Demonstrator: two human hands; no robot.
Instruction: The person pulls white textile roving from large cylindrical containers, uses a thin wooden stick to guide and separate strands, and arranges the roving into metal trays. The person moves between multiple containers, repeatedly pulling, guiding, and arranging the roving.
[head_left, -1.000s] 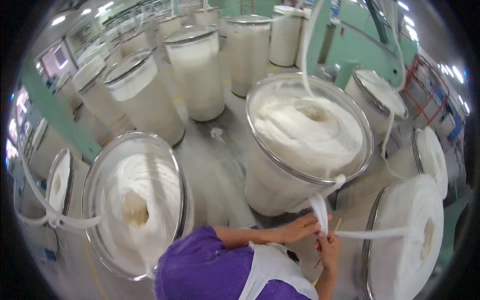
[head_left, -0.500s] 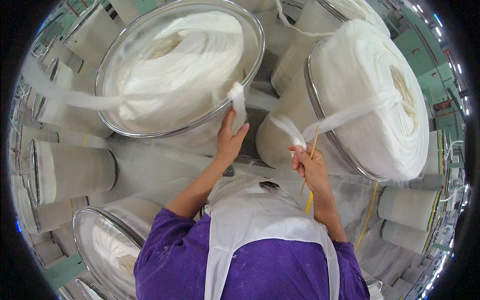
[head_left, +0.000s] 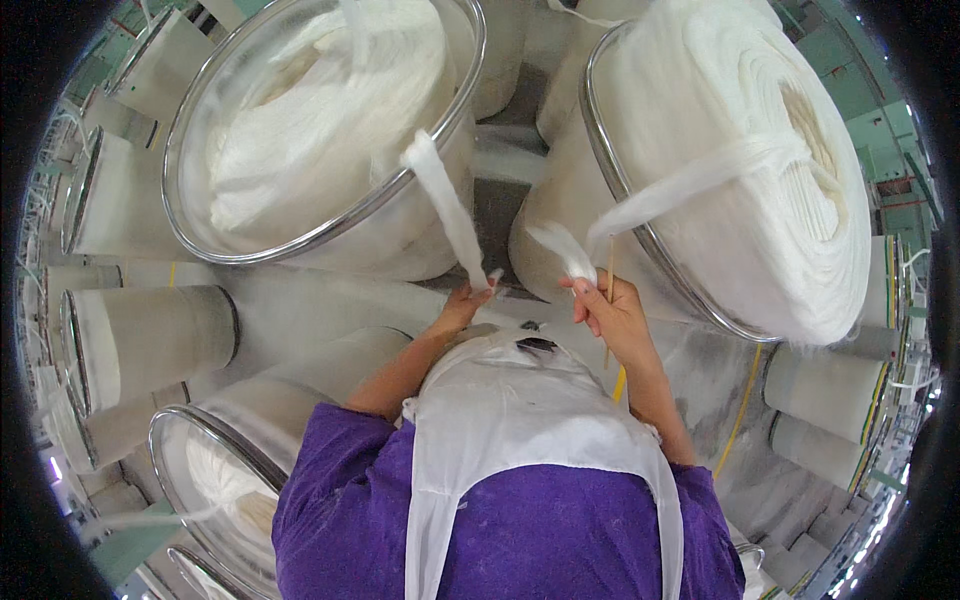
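Observation:
My left hand (head_left: 463,308) is closed on the end of a white cotton sliver (head_left: 447,205), which hangs over the metal rim of the far-left can (head_left: 330,232). In my right hand (head_left: 612,310) the fingers pinch a second sliver (head_left: 565,248), its loose frayed end pointing up and to the left. That strand runs back over the rim of the right can (head_left: 650,235) to its coiled sliver (head_left: 740,200). A thin wooden stick (head_left: 609,330) also stands upright in my right hand. Both hands are at chest height, a short way apart.
Coiled white sliver (head_left: 350,120) fills the far-left can. Another can (head_left: 215,420) with sliver stands close at my left elbow. Several more cans (head_left: 160,335) line the left, and others (head_left: 825,395) the right. A yellow line (head_left: 738,410) marks the dusty floor.
My left hand has come down from the can's rim toward my chest, drawing the sliver end with it. My right hand keeps its pinch and has shifted slightly. The cans appear shifted in view.

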